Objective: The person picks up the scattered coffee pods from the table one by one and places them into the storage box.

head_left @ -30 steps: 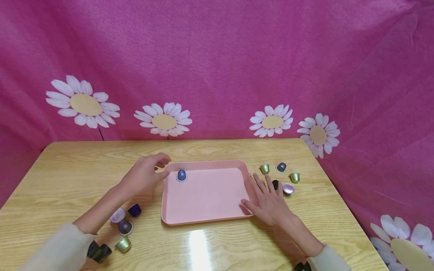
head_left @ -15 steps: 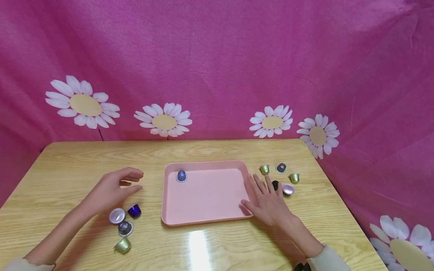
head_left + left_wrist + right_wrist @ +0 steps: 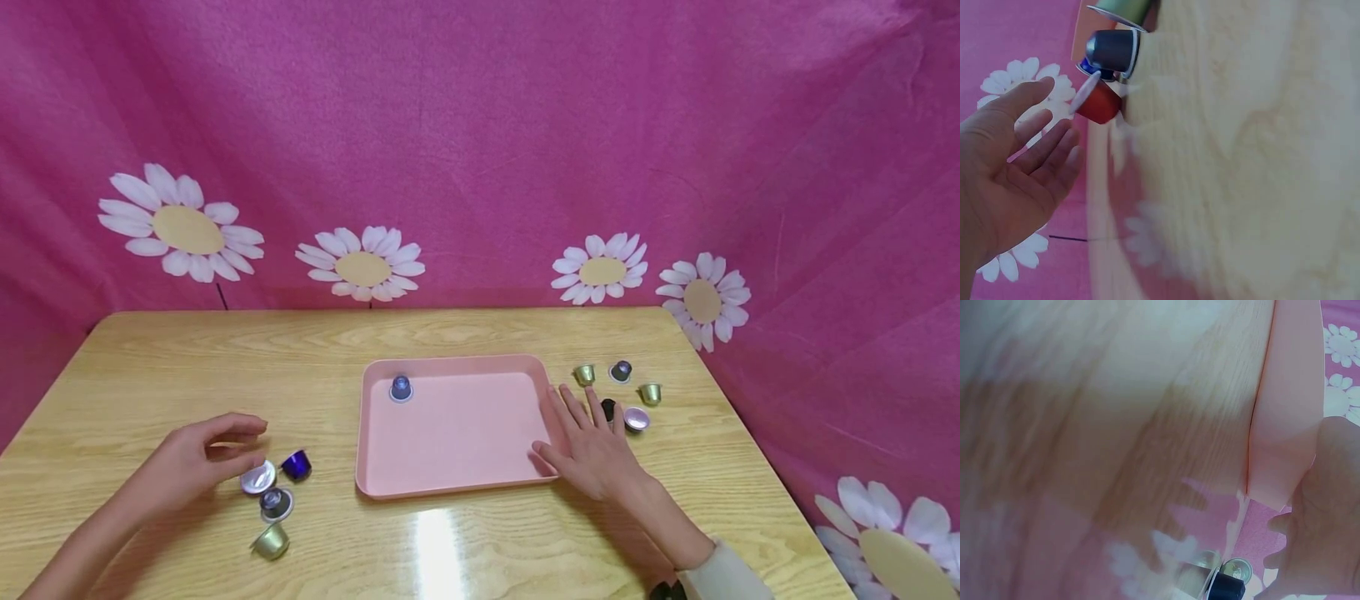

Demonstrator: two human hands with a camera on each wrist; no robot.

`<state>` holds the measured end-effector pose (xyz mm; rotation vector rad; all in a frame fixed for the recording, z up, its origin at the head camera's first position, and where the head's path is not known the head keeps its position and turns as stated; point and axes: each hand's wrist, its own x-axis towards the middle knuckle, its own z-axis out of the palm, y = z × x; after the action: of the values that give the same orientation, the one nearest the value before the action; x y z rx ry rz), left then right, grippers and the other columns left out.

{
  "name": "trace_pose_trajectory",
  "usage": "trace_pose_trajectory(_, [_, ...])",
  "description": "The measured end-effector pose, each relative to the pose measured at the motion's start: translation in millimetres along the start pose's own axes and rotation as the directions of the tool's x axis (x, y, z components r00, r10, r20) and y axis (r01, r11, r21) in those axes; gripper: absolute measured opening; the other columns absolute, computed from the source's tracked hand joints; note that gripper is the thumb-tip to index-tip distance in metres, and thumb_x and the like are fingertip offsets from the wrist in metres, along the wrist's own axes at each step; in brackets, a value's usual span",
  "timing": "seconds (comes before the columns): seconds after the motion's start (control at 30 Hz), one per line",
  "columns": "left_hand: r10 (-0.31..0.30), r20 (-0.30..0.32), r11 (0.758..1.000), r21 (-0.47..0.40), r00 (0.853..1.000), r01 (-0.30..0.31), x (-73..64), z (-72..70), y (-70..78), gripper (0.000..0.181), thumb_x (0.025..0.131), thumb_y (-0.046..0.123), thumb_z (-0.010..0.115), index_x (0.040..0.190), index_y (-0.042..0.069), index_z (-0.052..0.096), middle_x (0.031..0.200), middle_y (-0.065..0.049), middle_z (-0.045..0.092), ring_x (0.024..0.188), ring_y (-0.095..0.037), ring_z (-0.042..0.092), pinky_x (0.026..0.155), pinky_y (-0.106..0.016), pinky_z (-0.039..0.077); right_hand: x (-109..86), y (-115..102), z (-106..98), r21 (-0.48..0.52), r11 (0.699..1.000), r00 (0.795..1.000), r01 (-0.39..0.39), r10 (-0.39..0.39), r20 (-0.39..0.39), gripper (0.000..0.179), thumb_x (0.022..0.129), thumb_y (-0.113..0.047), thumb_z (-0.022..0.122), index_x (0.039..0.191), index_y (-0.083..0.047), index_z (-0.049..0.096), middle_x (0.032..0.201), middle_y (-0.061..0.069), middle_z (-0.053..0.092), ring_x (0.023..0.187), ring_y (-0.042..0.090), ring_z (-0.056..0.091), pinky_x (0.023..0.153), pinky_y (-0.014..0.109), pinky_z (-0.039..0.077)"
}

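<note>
My left hand (image 3: 195,458) hovers with loosely bent fingers and holds nothing. Its thumb tip is just above a coffee capsule lying lid up (image 3: 258,477); in the left wrist view this looks like the red capsule (image 3: 1100,103). Beside it lie a blue capsule (image 3: 296,466), a dark capsule (image 3: 276,504) and a gold-green capsule (image 3: 272,542). My right hand (image 3: 596,454), fingers spread, rests against the right side of a pink tray (image 3: 457,442). One blue capsule (image 3: 401,388) stands in the tray's back left corner.
Right of the tray lie two gold capsules, one nearer (image 3: 584,375) and one farther right (image 3: 650,394), a dark capsule (image 3: 621,372), a lilac-lidded capsule (image 3: 637,419) and a black capsule (image 3: 608,410) partly behind my fingers. A pink flowered cloth (image 3: 480,167) hangs behind the wooden table (image 3: 315,333).
My left hand has drawn back from the tray's back left corner, leftward and toward me, to the left group of capsules. The right hand and the capsule in the tray stay put.
</note>
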<state>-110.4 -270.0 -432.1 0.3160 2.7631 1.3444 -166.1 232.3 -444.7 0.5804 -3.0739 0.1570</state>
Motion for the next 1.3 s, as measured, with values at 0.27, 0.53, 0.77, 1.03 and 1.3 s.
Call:
trace_pose_trajectory(0.27, [-0.05,0.053,0.999,0.011,0.997,0.05,-11.2,3.0,-9.7,0.045,0.086,0.017,0.08,0.123,-0.004,0.064,0.117,-0.016,0.069,0.099,0.0,0.062,0.082,-0.02,0.052,0.2,0,-1,0.007,1.0,1.0,-0.002,0.002,-0.001,0.082,0.097,-0.06,0.049,0.158,-0.01,0.029,0.16,0.015,0.03,0.145,0.048,0.018,0.106,0.077,0.012])
trace_pose_trajectory(0.53, [0.074,0.015,0.997,0.027,0.997,-0.074,-18.0,11.1,-18.3,0.04,0.083,0.011,0.081,0.119,0.0,0.066,0.113,-0.014,0.069,0.099,0.005,0.061,0.082,-0.015,0.049,-0.5,0,-1,0.012,1.0,1.0,0.003,-0.003,-0.003,0.081,0.097,-0.06,0.049,0.158,-0.01,0.029,0.16,0.015,0.03,0.145,0.048,0.018,0.106,0.076,0.012])
trace_pose_trajectory(0.77, [0.105,0.016,0.993,0.048,0.994,-0.105,-19.5,12.8,-22.3,0.036,0.083,0.009,0.081,0.116,0.002,0.067,0.111,-0.012,0.07,0.099,0.006,0.06,0.082,-0.013,0.049,-0.7,0,-1,0.014,1.0,1.0,-0.004,0.004,0.004,0.082,0.096,-0.06,0.049,0.158,-0.01,0.028,0.16,0.015,0.029,0.145,0.048,0.018,0.106,0.077,0.011])
trace_pose_trajectory(1.03, [0.043,0.058,0.996,0.073,0.997,-0.047,-20.5,10.9,-19.6,0.038,0.083,0.013,0.081,0.117,0.003,0.068,0.116,-0.013,0.069,0.102,0.004,0.059,0.084,-0.017,0.05,0.4,0,-1,0.017,1.0,1.0,-0.004,0.004,0.012,0.083,0.096,-0.061,0.048,0.158,-0.01,0.028,0.161,0.014,0.029,0.146,0.048,0.017,0.106,0.076,0.011])
trace_pose_trajectory(1.3, [0.052,0.069,0.996,0.069,0.996,-0.057,-20.1,10.5,-18.9,0.043,0.081,0.012,0.083,0.119,0.004,0.068,0.117,-0.014,0.068,0.102,0.004,0.059,0.085,-0.014,0.046,0.6,1,0,0.005,1.0,1.0,-0.003,0.003,0.013,0.083,0.097,-0.061,0.047,0.158,-0.01,0.028,0.161,0.014,0.029,0.146,0.048,0.018,0.106,0.076,0.012])
